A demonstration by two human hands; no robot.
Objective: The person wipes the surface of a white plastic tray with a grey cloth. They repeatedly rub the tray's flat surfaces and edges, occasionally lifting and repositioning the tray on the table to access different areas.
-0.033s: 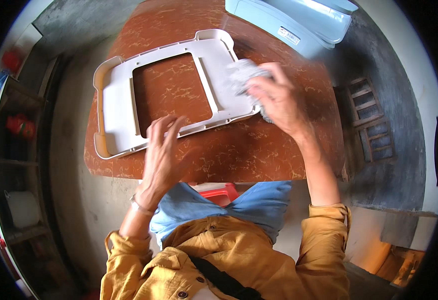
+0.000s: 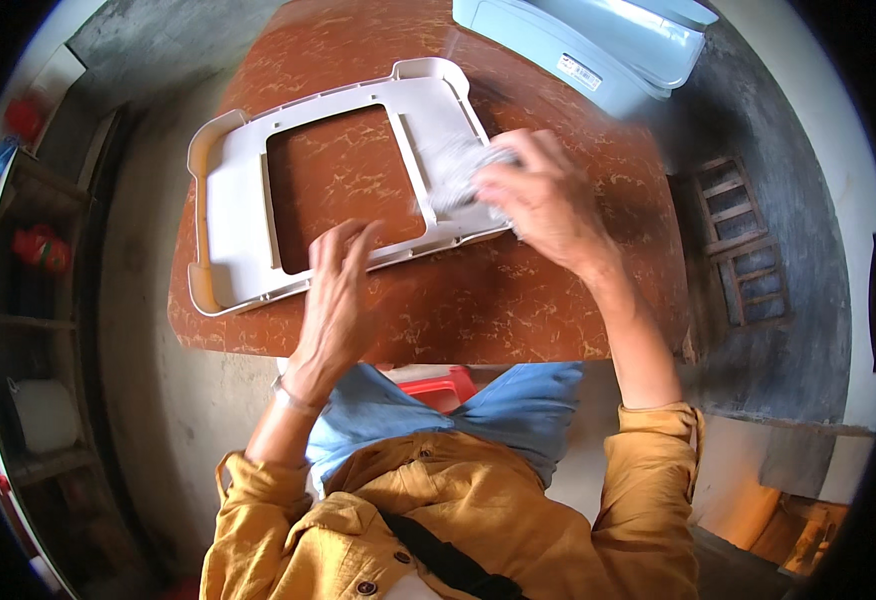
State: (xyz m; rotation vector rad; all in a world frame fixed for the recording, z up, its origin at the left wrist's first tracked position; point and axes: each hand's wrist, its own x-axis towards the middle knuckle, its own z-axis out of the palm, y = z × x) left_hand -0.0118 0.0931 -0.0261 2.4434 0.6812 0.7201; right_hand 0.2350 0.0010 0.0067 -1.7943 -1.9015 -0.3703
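Note:
A white plastic frame (image 2: 228, 210) with a large square opening lies flat on a reddish-brown marbled table (image 2: 518, 300). My right hand (image 2: 548, 200) is shut on a crumpled grey-white cloth (image 2: 458, 165) and presses it on the frame's right-hand bar; the cloth is blurred. My left hand (image 2: 338, 290) rests with fingers spread on the frame's near bar, holding it down.
A pale blue-and-white plastic housing (image 2: 598, 40) sits at the table's far right corner. A red stool (image 2: 438, 385) shows under the near table edge by my knees. Dark shelves (image 2: 38, 250) with red items stand at the left, and wooden slatted pieces (image 2: 748, 260) lie on the floor at the right.
My right hand and the cloth have shifted slightly left along the frame's right bar. The left hand and the frame stay as they were.

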